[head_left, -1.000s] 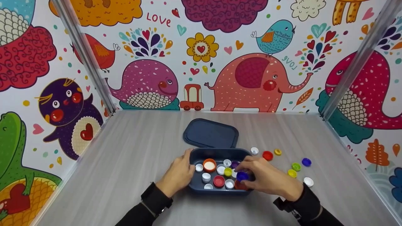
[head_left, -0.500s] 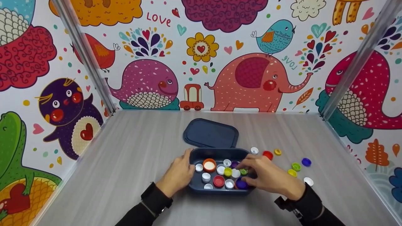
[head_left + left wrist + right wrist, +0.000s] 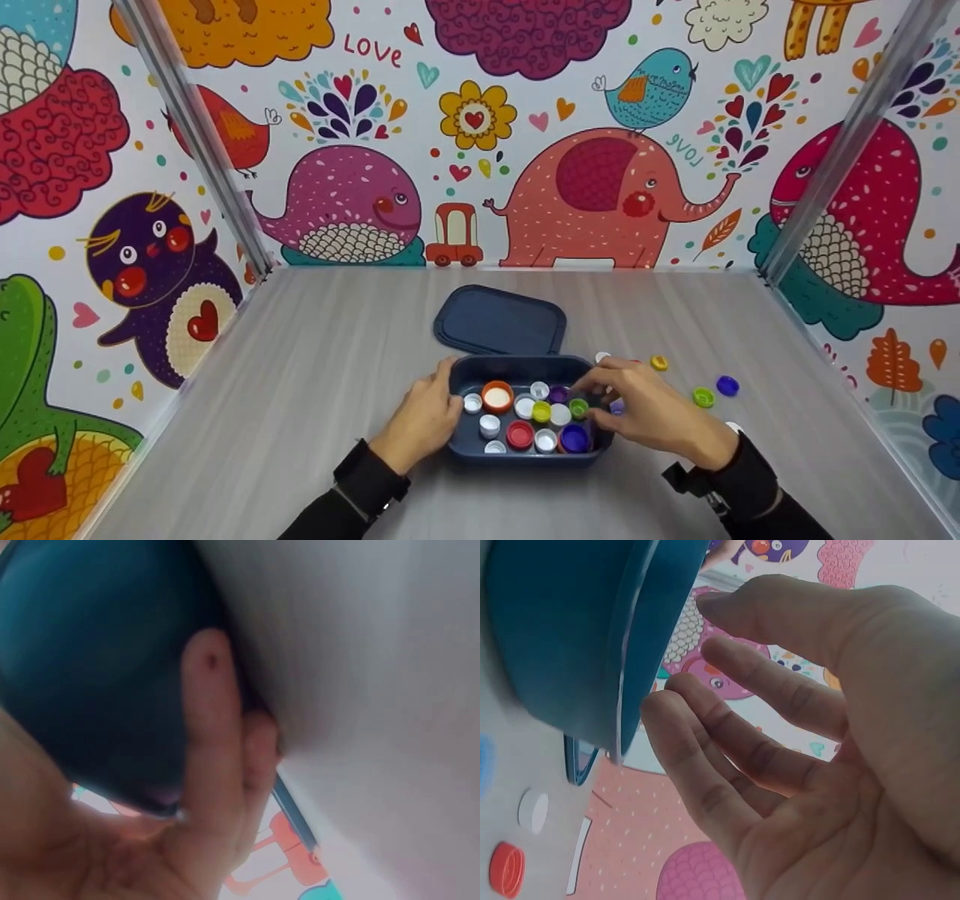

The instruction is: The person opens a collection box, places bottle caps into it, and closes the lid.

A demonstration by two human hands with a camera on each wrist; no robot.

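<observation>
A dark blue plastic box [image 3: 517, 458] stands uncovered on the table, holding several bottle caps in white, red, orange, yellow, green and purple. My left hand [image 3: 421, 412] holds the box at its left end; in the left wrist view its fingers [image 3: 214, 712] lie along the outer wall. A dark blue bottle cap [image 3: 575, 439] sits in the box's near right corner, on top of an orange-red one. Over the right rim hovers my right hand [image 3: 652, 412], fingers spread and loosely bent. In the right wrist view nothing lies between its fingertips.
The dark blue lid [image 3: 501, 320] lies flat behind the box. Loose caps lie to the right: yellow [image 3: 658, 363], green [image 3: 703, 397] and blue [image 3: 727, 385]. A white cap [image 3: 534, 811] and a red cap [image 3: 507, 870] show beside the box. Patterned panels surround the table.
My right hand has lowered the dark blue cap into the near right corner, let go of it and drawn slightly up and right. The left hand keeps its hold on the box.
</observation>
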